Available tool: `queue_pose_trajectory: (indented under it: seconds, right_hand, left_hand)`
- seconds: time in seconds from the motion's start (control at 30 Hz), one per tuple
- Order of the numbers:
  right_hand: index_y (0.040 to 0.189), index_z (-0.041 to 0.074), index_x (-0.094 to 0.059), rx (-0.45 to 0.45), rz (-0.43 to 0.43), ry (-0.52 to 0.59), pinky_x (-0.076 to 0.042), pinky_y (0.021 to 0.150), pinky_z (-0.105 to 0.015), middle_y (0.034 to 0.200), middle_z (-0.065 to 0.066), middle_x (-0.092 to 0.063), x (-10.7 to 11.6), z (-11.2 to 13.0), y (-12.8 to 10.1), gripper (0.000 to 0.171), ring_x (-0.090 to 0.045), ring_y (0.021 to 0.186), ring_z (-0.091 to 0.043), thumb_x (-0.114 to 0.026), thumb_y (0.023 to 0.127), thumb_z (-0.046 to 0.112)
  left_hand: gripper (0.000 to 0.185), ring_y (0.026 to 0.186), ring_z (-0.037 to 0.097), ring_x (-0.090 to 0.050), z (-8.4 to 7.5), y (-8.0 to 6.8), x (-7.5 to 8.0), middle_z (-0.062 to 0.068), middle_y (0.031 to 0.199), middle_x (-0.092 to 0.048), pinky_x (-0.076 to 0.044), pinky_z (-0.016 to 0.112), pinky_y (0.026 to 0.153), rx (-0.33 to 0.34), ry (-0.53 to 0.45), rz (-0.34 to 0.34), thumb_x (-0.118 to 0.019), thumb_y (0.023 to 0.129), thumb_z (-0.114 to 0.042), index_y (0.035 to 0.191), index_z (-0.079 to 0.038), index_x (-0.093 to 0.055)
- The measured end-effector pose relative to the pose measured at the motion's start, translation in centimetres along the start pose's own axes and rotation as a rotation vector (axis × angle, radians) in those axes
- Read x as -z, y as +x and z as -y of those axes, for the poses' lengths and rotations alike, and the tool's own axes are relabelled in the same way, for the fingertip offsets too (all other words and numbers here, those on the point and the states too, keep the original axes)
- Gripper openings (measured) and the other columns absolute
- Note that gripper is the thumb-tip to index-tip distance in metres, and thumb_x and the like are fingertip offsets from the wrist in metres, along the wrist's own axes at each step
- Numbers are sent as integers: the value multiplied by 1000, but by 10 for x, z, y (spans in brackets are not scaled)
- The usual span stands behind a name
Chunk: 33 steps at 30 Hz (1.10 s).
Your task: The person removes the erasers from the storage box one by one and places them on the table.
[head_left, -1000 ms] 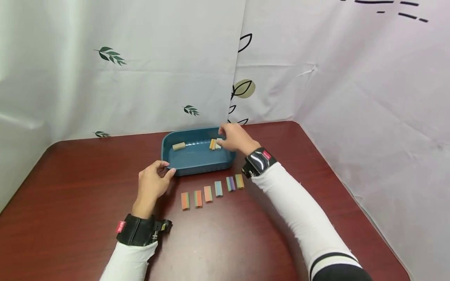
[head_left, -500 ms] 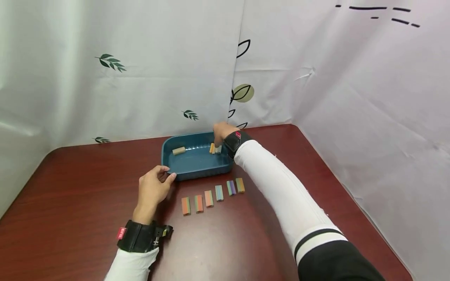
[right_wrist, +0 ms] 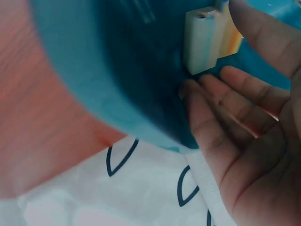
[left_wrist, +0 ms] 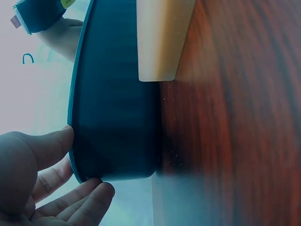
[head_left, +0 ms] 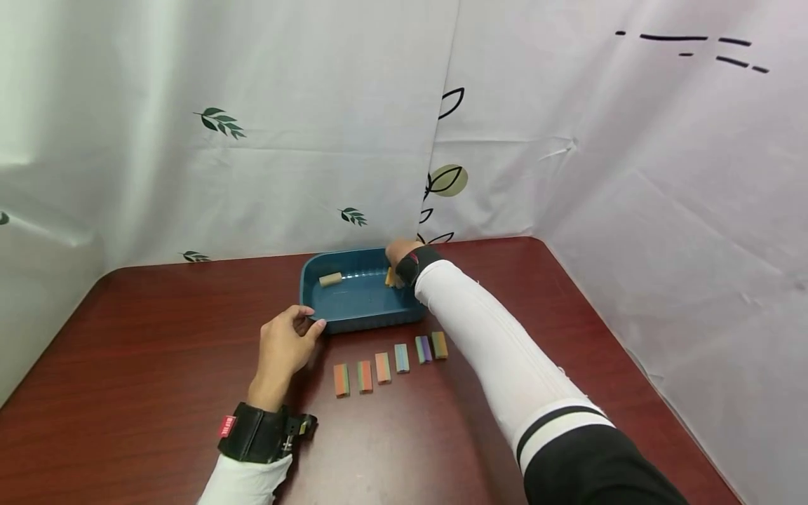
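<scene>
the left grip (head_left: 285,341) pinches the corner of a dark teal tray (head_left: 353,303) at about seven o'clock, thumb (left_wrist: 51,143) against the rim on the long side and the other fingers bent round the short end. the tray sits on the red-brown table (head_left: 177,351), well forward of the person.

the right grip (head_left: 400,249) reaches into the tray's two o'clock end, mostly hidden by its own strap (head_left: 416,261) in the head view. the right wrist view shows it spread, with a clear gap between the thumb and the lightly bent fingers (right_wrist: 244,106). the fingertips lie just beside the six o'clock end of a pale block (right_wrist: 200,47); whether they touch it, i cannot tell. close by that block is a yellow block (right_wrist: 230,42), partly behind the thumb, contact unclear.

a beige block (head_left: 330,279) lies in the tray at ten o'clock. outside, six two-toned blocks form a slanting row, curving from just past six o'clock of the tray, at the orange and green block (head_left: 341,381), to four o'clock, at the yellow-brown block (head_left: 440,345).
</scene>
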State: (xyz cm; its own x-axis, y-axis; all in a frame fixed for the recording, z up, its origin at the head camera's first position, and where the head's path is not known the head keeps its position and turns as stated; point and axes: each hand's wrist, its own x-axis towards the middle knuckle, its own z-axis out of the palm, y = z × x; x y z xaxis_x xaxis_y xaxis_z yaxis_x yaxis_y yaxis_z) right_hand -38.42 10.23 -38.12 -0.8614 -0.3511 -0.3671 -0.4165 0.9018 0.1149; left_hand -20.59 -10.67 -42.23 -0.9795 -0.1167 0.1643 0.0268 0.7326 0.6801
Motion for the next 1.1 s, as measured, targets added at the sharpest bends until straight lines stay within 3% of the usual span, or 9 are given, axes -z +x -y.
queue_pose_trajectory:
  seconds: [0.4,0.63,0.7,0.8,0.97,1.1]
  right_hand:
    - [103,15,-69,22,27,-140,-50,70,-28,92,2,-65,5,3,-12,25,-56,80,-13,-76,82,27]
    - [106,9,-69,-9,-20,-117,-51,77,-29,100,-4,-66,22,15,-48,26,-56,88,-18,-75,85,23]
    - [107,9,-69,1,-44,-160,-51,78,-30,101,-3,-66,24,17,-52,30,-56,87,-17,-75,85,28]
    - [111,11,-68,12,-38,-319,-50,75,-30,103,-1,-65,26,20,-53,39,-54,84,-15,-70,87,41]
    - [119,13,-66,24,2,-558,-49,71,-31,109,0,-65,19,24,-38,53,-54,85,-16,-58,89,56]
    - [107,15,-71,46,-59,-568,-49,63,-30,100,1,-67,-15,6,25,52,-55,78,-14,-61,83,60]
  left_hand:
    - [32,95,33,-61,1,0,1,20,102,-66,-48,50,85,-17,10,-4,-68,92,-22,116,0,-64]
    - [32,100,34,-62,2,-1,1,21,107,-66,-49,50,87,-8,-5,-9,-69,92,-22,115,-1,-65]
    - [32,100,34,-62,1,-2,1,21,107,-66,-49,50,87,-6,-7,-8,-69,92,-22,115,-1,-65]
    - [32,98,33,-61,1,-2,1,20,105,-66,-49,50,86,-5,0,-7,-70,91,-22,115,-1,-65]
    - [32,97,32,-61,1,-3,0,18,104,-66,-49,49,86,3,3,-5,-70,91,-22,115,-2,-65]
    - [32,98,33,-61,1,-2,1,19,105,-66,-49,50,86,-5,-4,-13,-70,91,-21,115,-1,-65]
